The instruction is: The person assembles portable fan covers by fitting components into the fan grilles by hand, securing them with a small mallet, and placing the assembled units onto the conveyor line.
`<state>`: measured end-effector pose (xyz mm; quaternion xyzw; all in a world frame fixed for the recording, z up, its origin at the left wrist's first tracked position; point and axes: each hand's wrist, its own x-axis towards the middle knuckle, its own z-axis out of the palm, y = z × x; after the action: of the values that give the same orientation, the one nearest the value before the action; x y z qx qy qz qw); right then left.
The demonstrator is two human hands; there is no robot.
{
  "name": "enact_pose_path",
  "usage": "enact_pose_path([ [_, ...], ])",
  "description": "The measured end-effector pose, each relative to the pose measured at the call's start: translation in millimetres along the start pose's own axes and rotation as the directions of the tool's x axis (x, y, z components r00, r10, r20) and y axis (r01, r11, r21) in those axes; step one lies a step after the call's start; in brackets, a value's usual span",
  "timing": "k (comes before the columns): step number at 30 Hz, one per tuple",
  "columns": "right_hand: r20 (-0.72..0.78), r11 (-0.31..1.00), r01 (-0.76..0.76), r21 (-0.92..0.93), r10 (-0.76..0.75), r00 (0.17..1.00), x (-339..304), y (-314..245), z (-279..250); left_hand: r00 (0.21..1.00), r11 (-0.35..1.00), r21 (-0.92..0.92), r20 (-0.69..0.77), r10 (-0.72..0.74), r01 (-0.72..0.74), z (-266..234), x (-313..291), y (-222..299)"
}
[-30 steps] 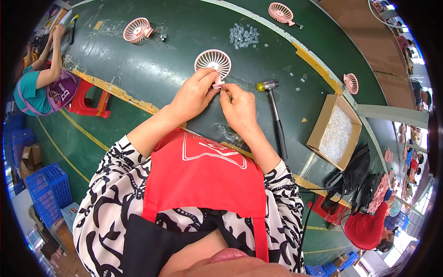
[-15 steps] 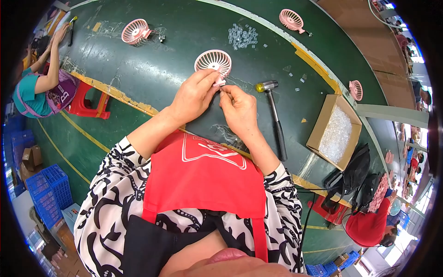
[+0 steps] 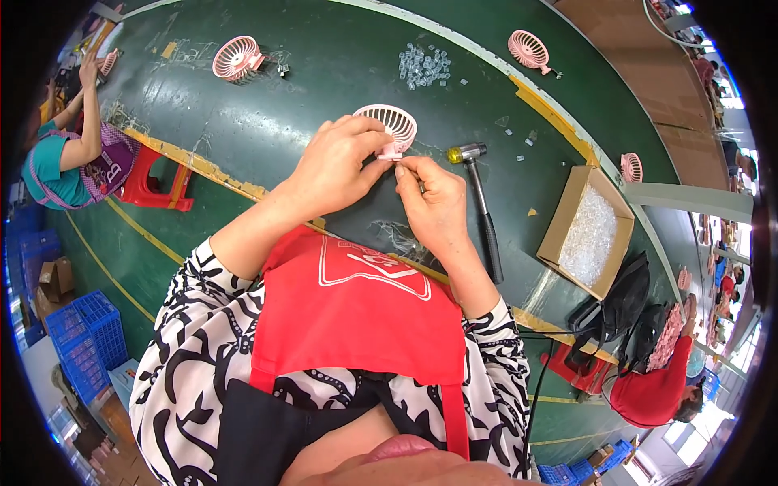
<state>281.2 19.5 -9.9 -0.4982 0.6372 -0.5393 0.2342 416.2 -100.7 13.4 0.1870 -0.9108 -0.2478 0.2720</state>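
The person is wearing a short-sleeved top (image 3: 194,348) patterned in bold black and white swirls and dots, its sleeves ending above the elbows. Over it is hanging a red apron (image 3: 356,316) carrying a white outlined emblem on the chest, with 2 red straps running down over a black panel. Both forearms are showing bare, with no gloves or rings visible.

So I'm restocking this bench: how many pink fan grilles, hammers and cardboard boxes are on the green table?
Pink fan grilles: 4, one held by both hands, and three loose
Hammer: 1
Cardboard box of clear parts: 1
Total: 6
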Motion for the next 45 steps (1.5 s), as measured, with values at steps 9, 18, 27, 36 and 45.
enact_pose_path([
  [9,0.119,0.89,-0.344,0.3,0.323,0.939,-1,2,-2,0.977,0.963,-0.178,0.1,-0.188,0.204,3,2,8],
  [18,0.14,0.895,-0.364,0.258,0.338,0.931,-3,3,-2,0.958,0.938,-0.197,0.086,-0.272,0.284,7,-2,4],
  [27,0.124,0.899,-0.349,0.264,0.327,0.937,-5,7,-1,0.976,0.952,-0.213,0.036,-0.215,0.218,16,-5,-1],
  [36,0.094,0.946,-0.269,0.181,0.256,0.962,-6,1,-2,0.983,0.991,-0.035,-0.139,0.122,-0.128,24,-9,-11],
  [45,-0.061,0.993,0.104,-0.056,-0.108,0.992,7,-16,-17,0.998,0.976,-0.21,-0.022,0.056,-0.06,13,1,-5],
])
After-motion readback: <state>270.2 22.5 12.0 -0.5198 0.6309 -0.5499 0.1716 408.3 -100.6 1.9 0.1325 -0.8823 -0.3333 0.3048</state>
